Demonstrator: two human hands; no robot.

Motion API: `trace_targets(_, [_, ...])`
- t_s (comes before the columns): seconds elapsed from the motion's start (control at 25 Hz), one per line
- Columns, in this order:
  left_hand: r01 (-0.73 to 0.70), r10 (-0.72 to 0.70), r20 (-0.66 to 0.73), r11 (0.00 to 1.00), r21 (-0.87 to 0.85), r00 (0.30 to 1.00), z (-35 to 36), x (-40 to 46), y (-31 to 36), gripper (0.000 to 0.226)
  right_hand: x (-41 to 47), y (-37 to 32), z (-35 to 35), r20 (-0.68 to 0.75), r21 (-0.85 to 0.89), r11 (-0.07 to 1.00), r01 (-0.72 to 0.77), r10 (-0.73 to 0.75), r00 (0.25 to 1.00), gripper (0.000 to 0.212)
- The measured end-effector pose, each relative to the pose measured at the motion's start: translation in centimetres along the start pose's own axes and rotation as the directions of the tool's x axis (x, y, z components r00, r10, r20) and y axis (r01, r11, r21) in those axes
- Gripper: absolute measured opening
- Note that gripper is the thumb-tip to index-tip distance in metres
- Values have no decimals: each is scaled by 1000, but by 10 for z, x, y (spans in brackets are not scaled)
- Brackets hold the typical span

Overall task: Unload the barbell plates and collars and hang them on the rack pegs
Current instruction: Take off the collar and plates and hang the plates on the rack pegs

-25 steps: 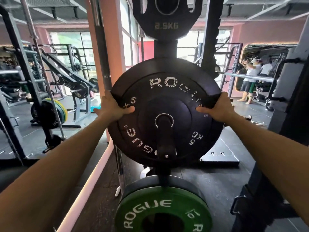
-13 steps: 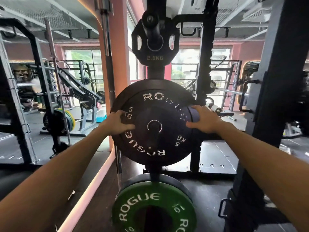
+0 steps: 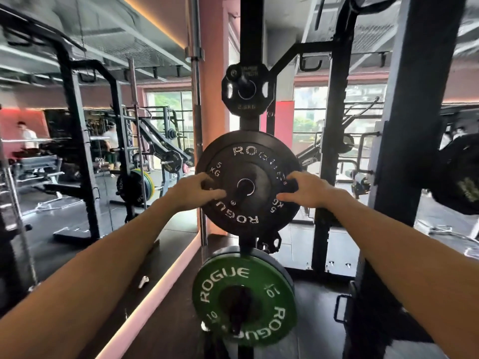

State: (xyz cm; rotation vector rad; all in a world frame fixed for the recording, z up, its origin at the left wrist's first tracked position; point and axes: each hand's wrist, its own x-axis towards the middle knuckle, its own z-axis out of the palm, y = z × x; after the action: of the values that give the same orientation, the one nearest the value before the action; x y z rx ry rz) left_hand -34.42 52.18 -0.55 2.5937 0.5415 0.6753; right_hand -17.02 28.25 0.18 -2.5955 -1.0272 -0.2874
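The black 5 kg plate [image 3: 247, 182] is being carried on the middle peg [image 3: 242, 189] of the rack upright [image 3: 251, 35]; its face is being pressed by the left hand [image 3: 195, 189] and right hand [image 3: 303, 189], fingers loosely spread. A green 10 kg plate [image 3: 245, 296] is being held on the peg beneath.

The black plate [image 3: 247, 161] hides most of its peg [image 3: 243, 189], and the printed lettering at its two o'clock is too worn to read. The green plate [image 3: 243, 296] smears into blur at six o'clock. Two distant people [image 3: 27, 137] at nine o'clock are too blurred to make out.
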Motion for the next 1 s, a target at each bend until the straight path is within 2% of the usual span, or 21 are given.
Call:
trace_targets(0.16, [-5,4,28,1000,31,1000,-16,-61,23,63,-50,-11,-23,20,17,999,35,-35,999,94])
trace_targets(0.36, [-16,17,36,1000,-13,999,-26,-142,57,64,-135,-14,-45,23,5,999,49,-49,999,101])
trace_targets(0.56, [-54,59,68,995,-79,996,-19,-216,112,67,-236,7,-74,46,-9,1000,-12,12,999,91])
trace_targets(0.8, [-163,175,101,979,-119,979,-2,-253,214,69,-333,78,-131,11,-57,982,-180,181,983,85])
trace_targets(1.0, [-239,267,144,953,-186,953,47,-257,315,62,-395,167,-182,-26,-63,953,-297,296,955,86])
